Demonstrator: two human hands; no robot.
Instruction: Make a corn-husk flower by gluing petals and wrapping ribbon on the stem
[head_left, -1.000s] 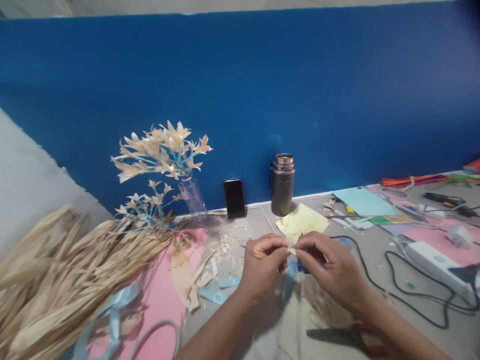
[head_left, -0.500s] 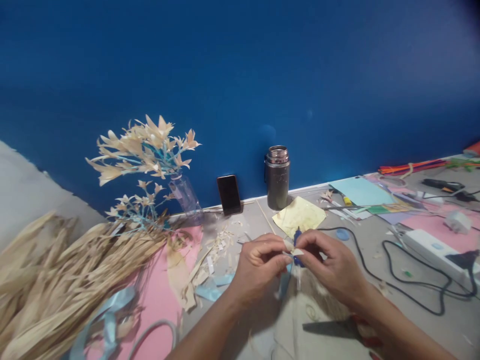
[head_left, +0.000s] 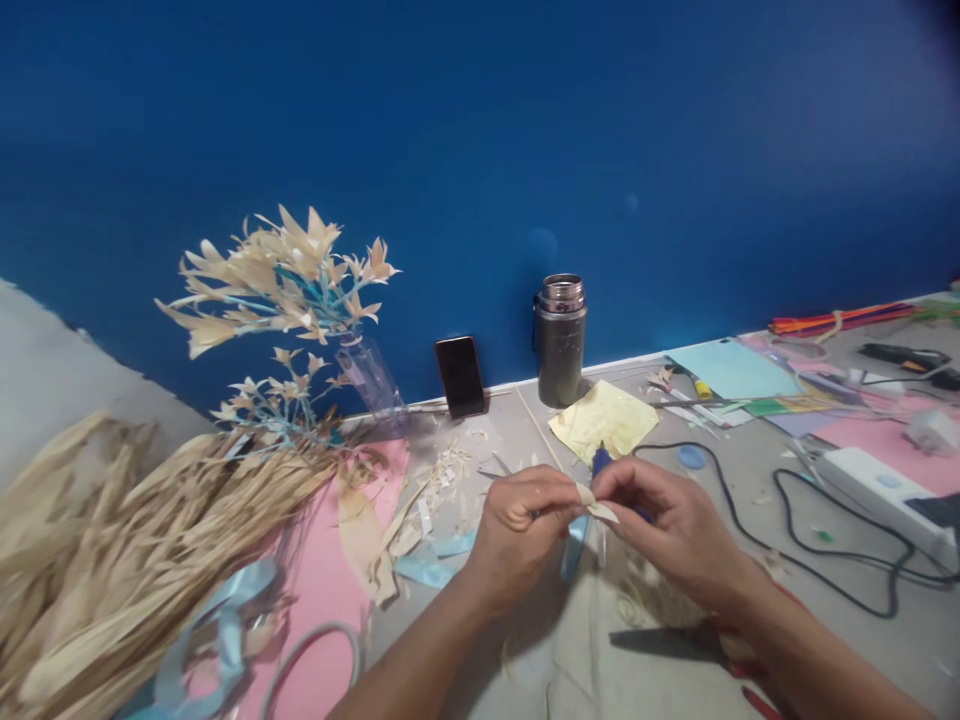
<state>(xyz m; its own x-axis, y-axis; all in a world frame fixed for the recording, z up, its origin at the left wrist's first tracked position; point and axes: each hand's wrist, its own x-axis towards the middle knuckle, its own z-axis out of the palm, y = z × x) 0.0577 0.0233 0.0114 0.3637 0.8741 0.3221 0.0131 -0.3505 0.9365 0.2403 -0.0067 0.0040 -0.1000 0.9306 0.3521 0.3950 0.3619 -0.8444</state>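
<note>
My left hand (head_left: 523,527) and my right hand (head_left: 670,527) meet over the grey table (head_left: 757,610), fingers pinched together on a small cream dried-leaf petal (head_left: 598,505). A dark blue tool tip (head_left: 600,461) pokes up between the fingers of the right hand, and a light blue ribbon (head_left: 576,545) hangs below the hands. Both hands are closed around these small pieces.
A heap of dried leaves (head_left: 127,560) lies at the left beside a bottle of handmade flowers (head_left: 292,290). A phone (head_left: 460,375) and a steel flask (head_left: 559,338) stand against the blue wall. Scissors (head_left: 690,645), black cables (head_left: 810,560), a power strip (head_left: 885,495) and coloured paper (head_left: 731,370) lie at the right.
The view has shifted slightly. My hands stay joined on the petal; the right fingers have turned it a little, so its tip now points right.
</note>
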